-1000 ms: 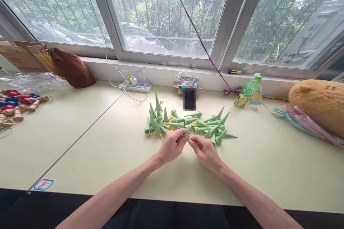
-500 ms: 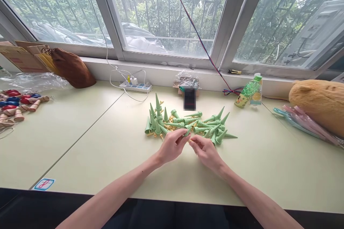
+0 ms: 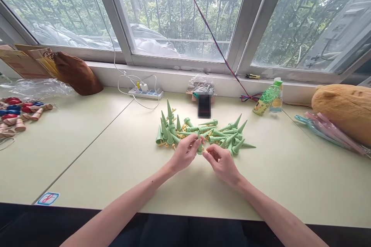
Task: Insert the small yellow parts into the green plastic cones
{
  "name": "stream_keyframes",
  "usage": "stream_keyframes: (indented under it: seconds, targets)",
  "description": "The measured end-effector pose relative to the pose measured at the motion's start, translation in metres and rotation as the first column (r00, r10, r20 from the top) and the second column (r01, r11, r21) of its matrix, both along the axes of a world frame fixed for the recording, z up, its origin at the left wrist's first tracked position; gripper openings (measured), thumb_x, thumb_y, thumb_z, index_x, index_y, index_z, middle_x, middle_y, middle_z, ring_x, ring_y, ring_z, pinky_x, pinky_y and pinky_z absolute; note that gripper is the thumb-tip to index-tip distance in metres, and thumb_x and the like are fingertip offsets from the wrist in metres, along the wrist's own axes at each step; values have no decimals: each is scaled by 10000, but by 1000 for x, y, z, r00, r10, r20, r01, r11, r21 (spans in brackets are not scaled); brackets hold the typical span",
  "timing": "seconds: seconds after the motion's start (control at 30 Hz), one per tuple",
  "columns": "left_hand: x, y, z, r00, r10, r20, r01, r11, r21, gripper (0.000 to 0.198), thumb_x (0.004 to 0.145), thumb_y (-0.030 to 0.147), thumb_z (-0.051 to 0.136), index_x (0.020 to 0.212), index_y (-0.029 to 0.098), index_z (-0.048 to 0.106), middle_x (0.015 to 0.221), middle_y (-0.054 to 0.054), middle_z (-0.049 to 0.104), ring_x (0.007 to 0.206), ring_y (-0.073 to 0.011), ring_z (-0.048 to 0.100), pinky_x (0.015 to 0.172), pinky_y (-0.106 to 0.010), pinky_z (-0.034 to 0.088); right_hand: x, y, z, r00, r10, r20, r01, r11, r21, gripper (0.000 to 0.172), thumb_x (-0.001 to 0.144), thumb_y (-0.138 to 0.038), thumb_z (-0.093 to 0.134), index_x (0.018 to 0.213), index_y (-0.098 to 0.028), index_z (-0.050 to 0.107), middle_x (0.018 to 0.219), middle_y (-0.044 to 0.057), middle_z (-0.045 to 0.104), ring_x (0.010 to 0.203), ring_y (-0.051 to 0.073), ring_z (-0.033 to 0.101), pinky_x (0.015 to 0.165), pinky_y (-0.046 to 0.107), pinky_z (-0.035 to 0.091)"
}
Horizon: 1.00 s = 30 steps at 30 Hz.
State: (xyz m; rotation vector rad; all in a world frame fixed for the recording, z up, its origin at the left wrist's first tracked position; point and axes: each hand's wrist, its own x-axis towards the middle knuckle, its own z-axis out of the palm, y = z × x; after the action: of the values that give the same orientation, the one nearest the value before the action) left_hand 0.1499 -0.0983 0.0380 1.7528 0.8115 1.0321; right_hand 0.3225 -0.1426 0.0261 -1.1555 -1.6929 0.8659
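Observation:
My left hand [image 3: 184, 153] is closed around a green plastic watering spike [image 3: 199, 147], its tip pointing up. My right hand [image 3: 222, 163] is closed too, fingertips pinched on a small yellow valve [image 3: 204, 149] at the side of that spike near its base. Whether the valve sits fully in the spike cannot be made out. Just behind both hands lies a pile of similar green spikes [image 3: 238, 147], with several more standing upright [image 3: 169, 136] at its left. Small yellow valves are scattered among them, partly hidden.
A dark pixelated object [image 3: 204, 106] stands behind the pile, near a power strip [image 3: 146, 93]. To the right are a green bottle [image 3: 268, 98], pink and blue plastic bags [image 3: 327, 129] and a tan plush [image 3: 344, 112]. Wooden toys [image 3: 20, 123] and a brown pouch [image 3: 78, 73] are left.
The spike in my left hand has turned from tilted to upright, its tip now up. My left hand has dipped slightly to the left; my right fingers stay beside the spike's base.

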Motion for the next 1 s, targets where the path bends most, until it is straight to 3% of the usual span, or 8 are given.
stream_keyframes:
  seconds: [0.07,0.3,1.0]
  targets:
    - [1,0,-2,999,-24,27,25,999,-47,302,1012,426,410,924,166,538,1027,-69,631,495,-52,479,465,-221,433,0,0,0,1000,5,-2,-5,1000,19,263,935,-399,568,776,-193,530,552,-65,370,485,97,310,468,248,243]
    - [2,1,-6,998,-53,44,57,994,-98,295,1007,434,430,1037,170,558,805,-18,587,547,-95,538,532,-244,501,0,0,-1,999,0,41,-1,999,34,316,939,-432,557,729,-201,504,549,-54,378,493,99,314,472,250,264]
    - [5,1,-5,996,-35,79,44,993,-113,284,988,437,463,963,168,550,841,-16,564,520,-76,521,475,-228,502,1,2,-4,997,-10,81,4,997,79,406,952,-482,521,662,-199,497,533,-44,389,486,102,308,466,251,262]
